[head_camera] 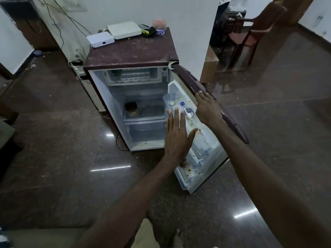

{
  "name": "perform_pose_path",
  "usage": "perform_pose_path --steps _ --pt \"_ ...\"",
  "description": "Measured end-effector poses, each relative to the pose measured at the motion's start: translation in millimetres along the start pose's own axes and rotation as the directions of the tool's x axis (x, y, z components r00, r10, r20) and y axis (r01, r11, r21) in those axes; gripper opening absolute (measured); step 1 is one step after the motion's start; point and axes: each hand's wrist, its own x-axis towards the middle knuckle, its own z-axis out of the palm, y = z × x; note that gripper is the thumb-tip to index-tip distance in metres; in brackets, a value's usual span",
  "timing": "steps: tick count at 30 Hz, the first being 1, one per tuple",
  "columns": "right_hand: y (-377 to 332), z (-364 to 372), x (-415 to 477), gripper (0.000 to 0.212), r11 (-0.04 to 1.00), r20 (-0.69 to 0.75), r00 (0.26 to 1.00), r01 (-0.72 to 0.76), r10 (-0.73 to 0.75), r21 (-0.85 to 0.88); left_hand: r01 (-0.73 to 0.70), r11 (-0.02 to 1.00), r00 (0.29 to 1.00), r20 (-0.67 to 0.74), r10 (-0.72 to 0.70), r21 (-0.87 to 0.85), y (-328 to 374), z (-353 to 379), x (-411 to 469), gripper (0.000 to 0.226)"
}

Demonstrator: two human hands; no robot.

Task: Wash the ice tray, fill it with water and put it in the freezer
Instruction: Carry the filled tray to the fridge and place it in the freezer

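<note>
Dark polished stone floor; small maroon fridge (130,52) stands open. Left hand (176,136) flat, empty. Right hand (204,108) open, resting on door edge. Pale ribbed plastic ice tray (130,76) apparently in top freezer: probably light, slippery; grip long rims.

Small white box (100,39) (larger box (124,30) beside it) and a brown chair (240,35)

- Floor (62,158): dark polished stone, glossy, mirroring the lights.
- Fridge top (130,51): maroon, dulled by dust and scuffs.
- Freezer compartment (132,76): pale, smooth plastic.
- Door liner (206,138): white plastic, stained brown.
- Door shelves (202,154): clear plastic.
- Chair (250,34): brown, glossy plastic.
- White box (100,39): smooth plastic.
</note>
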Motion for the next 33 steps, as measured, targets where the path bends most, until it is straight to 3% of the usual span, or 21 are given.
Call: perform_pose_path --steps 5,10,14,17,20,22,24,27,30,33 --pt "-6 -16 0 0.041 0.986 0.001 0.986 0.167 -0.167 -0.002 0.046 0.999 0.999 -0.014 -0.046 -0.014 14 -12 -10 0.085" --pt "-13 -18 0 0.062 0.929 -0.073 0.959 0.282 -0.272 0.241 0.117 0.991 0.993 -0.010 -0.118 -0.070 28 -26 -14 0.075" --pt "-32 11 6 0.047 0.892 -0.160 0.914 0.401 -0.374 0.207 0.220 0.973 0.975 0.029 -0.218 -0.067 38 -35 -7 0.067" --pt "-54 29 10 0.048 0.887 -0.185 0.897 0.431 -0.401 0.167 0.236 0.971 0.970 0.052 -0.238 0.042 34 -37 -6 0.071" --pt "-76 37 15 0.044 0.854 -0.327 0.842 0.496 -0.429 0.155 0.235 0.949 0.970 0.013 -0.243 0.208 13 -38 -8 0.068" --pt "-85 39 17 0.045 0.864 -0.355 0.854 0.466 -0.381 0.194 0.207 0.928 0.978 -0.026 -0.209 0.309 -9 -40 -9 0.063" --pt "-92 44 20 0.054 0.890 -0.248 0.900 0.410 -0.358 0.200 0.143 0.908 0.989 -0.021 -0.147 0.393 -31 -48 -9 0.065" --pt "-107 55 37 0.059 0.880 -0.210 0.888 0.445 -0.409 0.167 0.049 0.863 0.999 -0.031 -0.038 0.504 -70 -61 -7 0.059" --pt "-138 69 56 0.060 0.875 -0.247 0.888 0.438 -0.387 0.207 0.081 0.849 0.996 -0.083 -0.044 0.522 -115 -75 6 0.053" --pt "-176 84 71 0.058 0.900 -0.293 0.915 0.354 -0.277 0.256 0.191 0.822 0.981 -0.125 -0.146 0.537 -162 -94 29 0.058"
